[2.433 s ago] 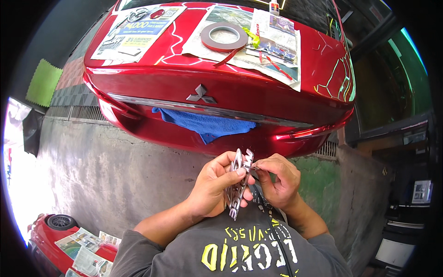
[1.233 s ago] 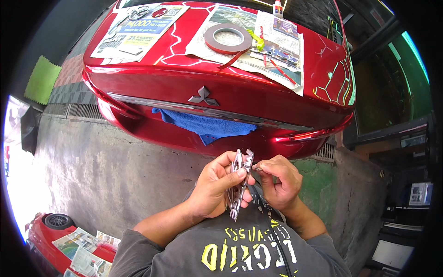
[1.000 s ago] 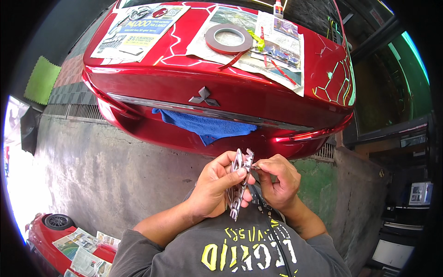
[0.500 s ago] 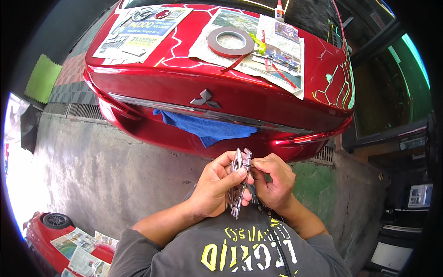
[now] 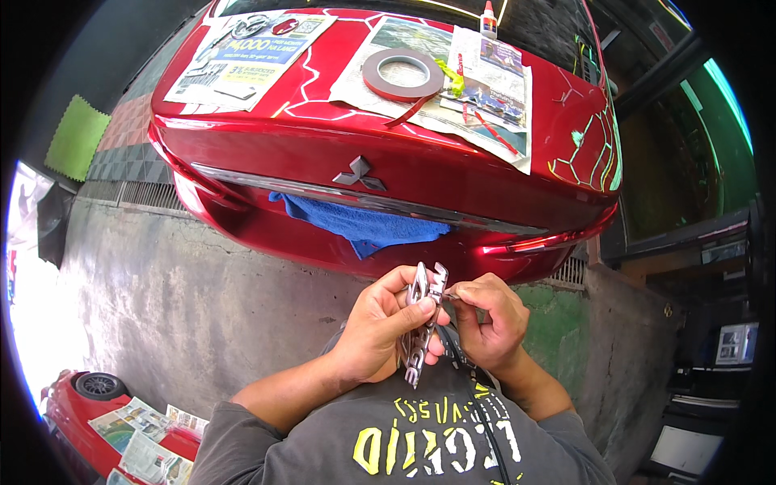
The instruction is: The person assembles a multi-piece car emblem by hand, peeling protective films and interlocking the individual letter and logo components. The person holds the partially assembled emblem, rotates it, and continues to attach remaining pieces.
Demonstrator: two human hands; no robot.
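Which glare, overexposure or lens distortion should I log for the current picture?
Head view: bright zigzag reflections streak the glossy red car body; head view: part of the left side is washed out white; head view: fisheye bends straight edges, corners black; head view: thin piece pinched by right hand is too small to identify.

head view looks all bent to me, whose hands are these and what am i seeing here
There's no robot: these are a person's bare hands, seen looking down through a wide fisheye camera worn on their head, which bends straight edges. The left hand holds silver lettering. The right hand pinches close beside it; anything in that pinch is too small to identify. Ahead is a red car, with newspapers, a tape roll and a small bottle on top, and a blue cloth lower down.
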